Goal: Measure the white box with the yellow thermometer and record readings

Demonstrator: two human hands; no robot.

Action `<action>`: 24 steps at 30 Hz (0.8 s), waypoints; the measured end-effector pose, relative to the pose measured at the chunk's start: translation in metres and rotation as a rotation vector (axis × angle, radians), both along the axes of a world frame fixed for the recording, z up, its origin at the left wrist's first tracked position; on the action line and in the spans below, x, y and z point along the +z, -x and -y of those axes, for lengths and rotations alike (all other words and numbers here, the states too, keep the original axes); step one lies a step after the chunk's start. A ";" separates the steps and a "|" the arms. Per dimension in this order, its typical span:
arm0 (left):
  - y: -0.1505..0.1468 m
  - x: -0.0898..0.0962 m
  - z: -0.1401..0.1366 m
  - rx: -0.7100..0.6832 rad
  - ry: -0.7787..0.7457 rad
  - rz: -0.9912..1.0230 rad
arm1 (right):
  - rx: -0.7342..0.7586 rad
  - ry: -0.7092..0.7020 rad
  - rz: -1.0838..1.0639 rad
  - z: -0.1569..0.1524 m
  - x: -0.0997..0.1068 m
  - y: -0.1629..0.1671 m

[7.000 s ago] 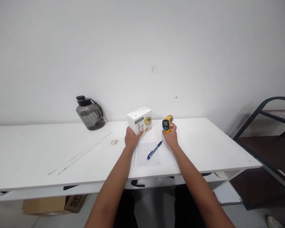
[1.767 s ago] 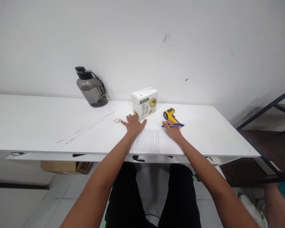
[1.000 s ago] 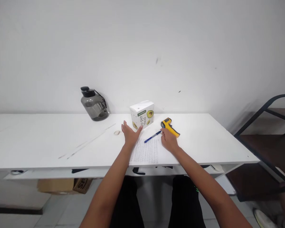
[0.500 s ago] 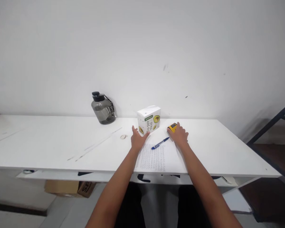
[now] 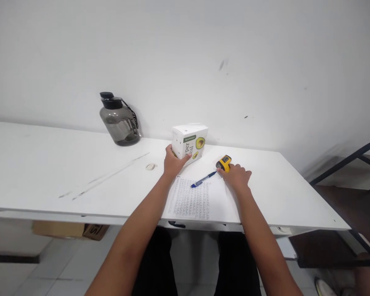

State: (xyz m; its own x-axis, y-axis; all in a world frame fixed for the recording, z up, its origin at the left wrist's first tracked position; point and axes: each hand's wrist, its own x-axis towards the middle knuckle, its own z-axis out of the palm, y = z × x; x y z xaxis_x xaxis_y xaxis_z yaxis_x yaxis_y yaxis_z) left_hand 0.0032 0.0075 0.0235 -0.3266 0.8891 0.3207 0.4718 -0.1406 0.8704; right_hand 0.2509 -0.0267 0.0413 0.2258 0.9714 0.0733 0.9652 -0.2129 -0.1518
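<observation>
My left hand [image 5: 173, 163] is closed around the lower left of a white carton [image 5: 189, 137] printed with avocados, thumb across its front and fingers at its side. The carton stands upright near the wall. A yellow and black tape measure [image 5: 224, 161] lies to its right. My right hand [image 5: 236, 176] is at the near end of the tape measure, its thumb tip against or just beside it and the other fingers apart, not wrapped around it. Between my hands, a blue pen [image 5: 203, 180] rests across the top of a handwritten sheet of paper [image 5: 191, 201].
A dark translucent water jug [image 5: 120, 123] stands at the back left by the wall. A small whitish ring-like item [image 5: 151, 166] lies on the white table [image 5: 64, 164]. Below are a cardboard box [image 5: 60, 229] and, at right, a dark chair frame [image 5: 342, 164]. Someone's shoe [image 5: 323, 287] shows lower right.
My left hand has closed on the carton, which it was beside before. My right hand has slid back from over the tape measure, uncovering more of it. The view has shifted.
</observation>
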 end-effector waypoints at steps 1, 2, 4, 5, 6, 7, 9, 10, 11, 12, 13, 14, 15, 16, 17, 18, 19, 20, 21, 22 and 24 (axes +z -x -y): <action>-0.001 0.003 0.003 0.014 -0.032 0.018 | -0.006 0.000 0.002 0.000 -0.001 0.001; -0.002 0.006 0.006 0.017 -0.076 0.041 | -0.011 -0.005 -0.001 -0.001 -0.002 0.001; -0.003 0.011 0.011 0.001 -0.186 0.092 | -0.026 -0.028 -0.029 -0.002 -0.004 0.002; -0.004 0.013 0.013 -0.015 -0.239 0.117 | -0.036 -0.045 -0.064 -0.003 -0.004 0.002; -0.004 0.015 0.015 -0.035 -0.286 0.142 | -0.047 -0.065 -0.115 -0.003 -0.004 0.001; -0.004 0.016 0.016 -0.059 -0.322 0.164 | -0.056 -0.097 -0.181 -0.004 -0.004 0.001; -0.004 0.016 0.019 -0.089 -0.348 0.183 | -0.051 -0.195 -0.362 -0.003 -0.001 0.000; -0.004 0.016 0.021 -0.090 -0.336 0.173 | -0.030 -0.252 -0.482 -0.001 0.001 0.000; -0.004 0.016 0.022 -0.084 -0.309 0.150 | 0.004 -0.301 -0.617 0.001 0.004 0.000; -0.005 0.016 0.023 -0.077 -0.274 0.121 | 0.052 -0.333 -0.757 0.003 0.006 0.001; -0.006 0.016 0.024 -0.074 -0.240 0.097 | 0.110 -0.346 -0.887 0.005 0.007 0.002; -0.006 0.015 0.025 -0.080 -0.215 0.083 | 0.172 -0.344 -0.990 0.008 0.008 0.004; -0.007 0.015 0.025 -0.092 -0.204 0.083 | 0.232 -0.340 -1.055 0.010 0.009 0.006; -0.008 0.014 0.025 -0.109 -0.205 0.096 | 0.287 -0.340 -1.087 0.012 0.008 0.007; -0.009 0.014 0.026 -0.128 -0.214 0.113 | 0.335 -0.346 -1.097 0.014 0.007 0.009; -0.010 0.014 0.026 -0.147 -0.225 0.129 | 0.373 -0.354 -1.097 0.015 0.006 0.011; -0.010 0.014 0.026 -0.161 -0.235 0.140 | 0.401 -0.357 -1.093 0.016 0.005 0.012; -0.010 0.013 0.026 -0.173 -0.242 0.145 | 0.421 -0.353 -1.090 0.016 0.003 0.013; -0.010 0.013 0.026 -0.184 -0.246 0.147 | 0.434 -0.347 -1.089 0.016 0.002 0.013; -0.010 0.013 0.027 -0.196 -0.249 0.150 | 0.444 -0.341 -1.091 0.016 0.001 0.014; -0.010 0.013 0.027 -0.220 -0.254 0.162 | 0.466 -0.348 -1.104 0.015 0.000 0.014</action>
